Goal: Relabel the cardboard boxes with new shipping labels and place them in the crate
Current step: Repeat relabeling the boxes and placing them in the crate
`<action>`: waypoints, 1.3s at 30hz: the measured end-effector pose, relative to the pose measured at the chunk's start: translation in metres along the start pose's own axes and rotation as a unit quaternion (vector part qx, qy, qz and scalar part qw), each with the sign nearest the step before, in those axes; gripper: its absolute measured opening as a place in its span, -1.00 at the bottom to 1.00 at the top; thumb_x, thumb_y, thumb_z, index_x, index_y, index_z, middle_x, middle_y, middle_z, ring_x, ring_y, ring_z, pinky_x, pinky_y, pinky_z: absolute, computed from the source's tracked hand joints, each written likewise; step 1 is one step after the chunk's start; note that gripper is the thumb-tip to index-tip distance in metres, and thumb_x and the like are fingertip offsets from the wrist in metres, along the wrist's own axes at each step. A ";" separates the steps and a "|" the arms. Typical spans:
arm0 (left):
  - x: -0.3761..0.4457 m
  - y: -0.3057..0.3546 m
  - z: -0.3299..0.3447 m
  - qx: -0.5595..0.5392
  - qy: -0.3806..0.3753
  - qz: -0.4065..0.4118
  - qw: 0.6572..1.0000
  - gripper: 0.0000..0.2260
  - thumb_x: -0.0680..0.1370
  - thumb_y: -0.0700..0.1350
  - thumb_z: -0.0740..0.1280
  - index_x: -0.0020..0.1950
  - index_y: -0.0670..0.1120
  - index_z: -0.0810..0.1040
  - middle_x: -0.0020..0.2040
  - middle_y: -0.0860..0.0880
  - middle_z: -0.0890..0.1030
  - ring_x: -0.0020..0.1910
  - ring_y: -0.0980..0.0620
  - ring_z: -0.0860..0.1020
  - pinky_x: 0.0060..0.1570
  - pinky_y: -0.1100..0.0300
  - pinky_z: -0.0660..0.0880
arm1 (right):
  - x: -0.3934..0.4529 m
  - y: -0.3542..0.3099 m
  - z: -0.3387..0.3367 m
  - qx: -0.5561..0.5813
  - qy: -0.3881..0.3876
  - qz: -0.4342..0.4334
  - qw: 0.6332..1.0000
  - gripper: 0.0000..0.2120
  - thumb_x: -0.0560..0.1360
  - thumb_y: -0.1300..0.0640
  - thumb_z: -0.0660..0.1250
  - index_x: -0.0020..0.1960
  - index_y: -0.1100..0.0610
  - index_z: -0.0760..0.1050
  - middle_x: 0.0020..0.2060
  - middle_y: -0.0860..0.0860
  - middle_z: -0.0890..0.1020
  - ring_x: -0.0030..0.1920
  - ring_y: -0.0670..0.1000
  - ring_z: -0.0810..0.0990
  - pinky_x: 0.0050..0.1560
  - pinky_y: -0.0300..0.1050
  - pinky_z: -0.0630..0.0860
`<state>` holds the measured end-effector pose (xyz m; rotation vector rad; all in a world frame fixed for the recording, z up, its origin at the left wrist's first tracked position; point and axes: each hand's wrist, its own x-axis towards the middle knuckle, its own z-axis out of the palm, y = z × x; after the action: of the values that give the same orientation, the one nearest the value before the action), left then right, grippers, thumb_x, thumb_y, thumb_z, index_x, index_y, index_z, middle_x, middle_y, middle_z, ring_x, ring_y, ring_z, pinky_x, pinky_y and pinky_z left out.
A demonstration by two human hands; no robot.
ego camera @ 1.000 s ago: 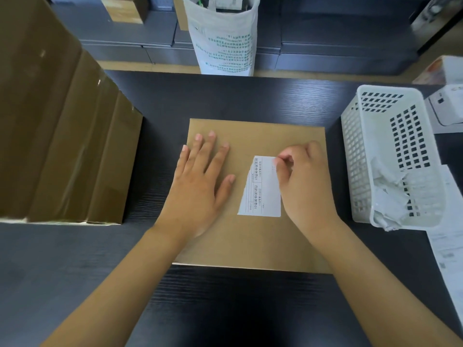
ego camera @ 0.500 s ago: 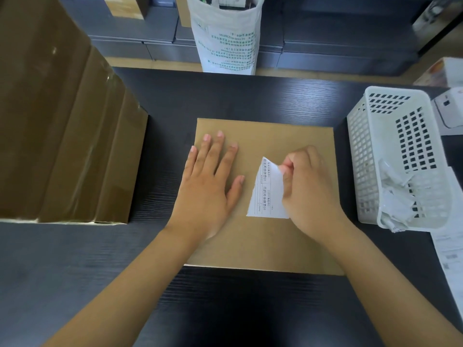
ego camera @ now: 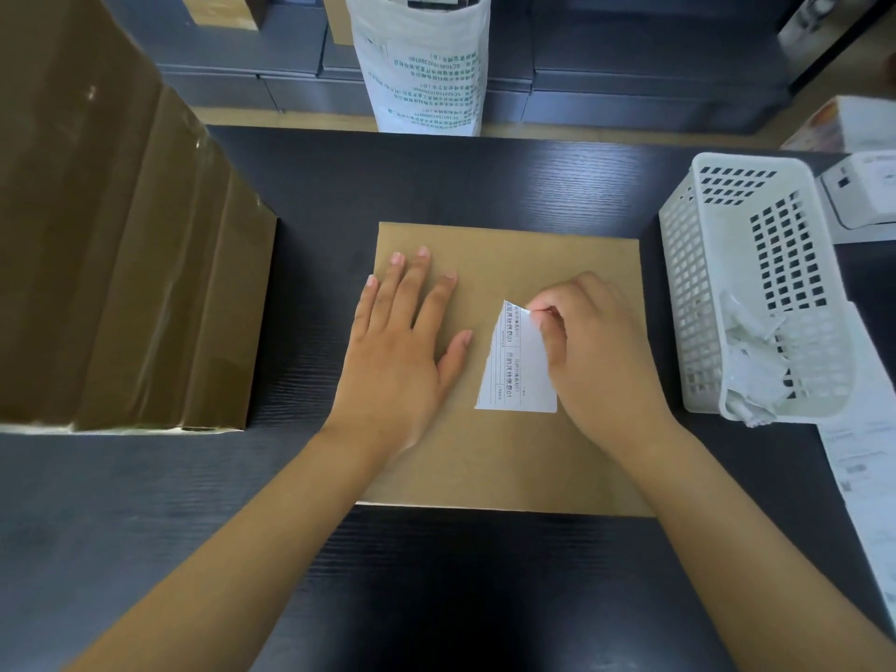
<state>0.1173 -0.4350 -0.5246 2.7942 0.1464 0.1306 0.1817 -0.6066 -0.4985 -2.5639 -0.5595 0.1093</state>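
One label [ego camera: 516, 375], one cardboard box [ego camera: 509, 458], two hands

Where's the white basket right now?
In the head view the white basket stands on the dark table at the right, just beyond the right edge of the flat cardboard box, with crumpled paper scraps inside.

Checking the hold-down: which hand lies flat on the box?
The left hand, fingers straight, presses the cardboard box; the right hand pinches the label's corner.
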 end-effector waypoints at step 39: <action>0.021 0.022 -0.030 0.080 -0.051 0.012 0.995 -0.51 0.56 -0.04 0.24 0.45 -0.15 0.27 0.33 -0.15 0.41 0.36 -0.15 0.33 0.34 -0.01 0.22 | -0.039 -0.010 -0.019 0.131 0.218 -0.058 0.965 -0.87 0.59 0.22 0.18 0.03 0.22 0.49 -0.03 -0.04 0.42 -0.02 -0.02 0.46 0.04 -0.17 0.43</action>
<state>0.1365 -0.4432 -0.4873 2.9549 0.1024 -0.0194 0.1459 -0.6233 -0.4786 -2.1961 -0.4847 -0.3888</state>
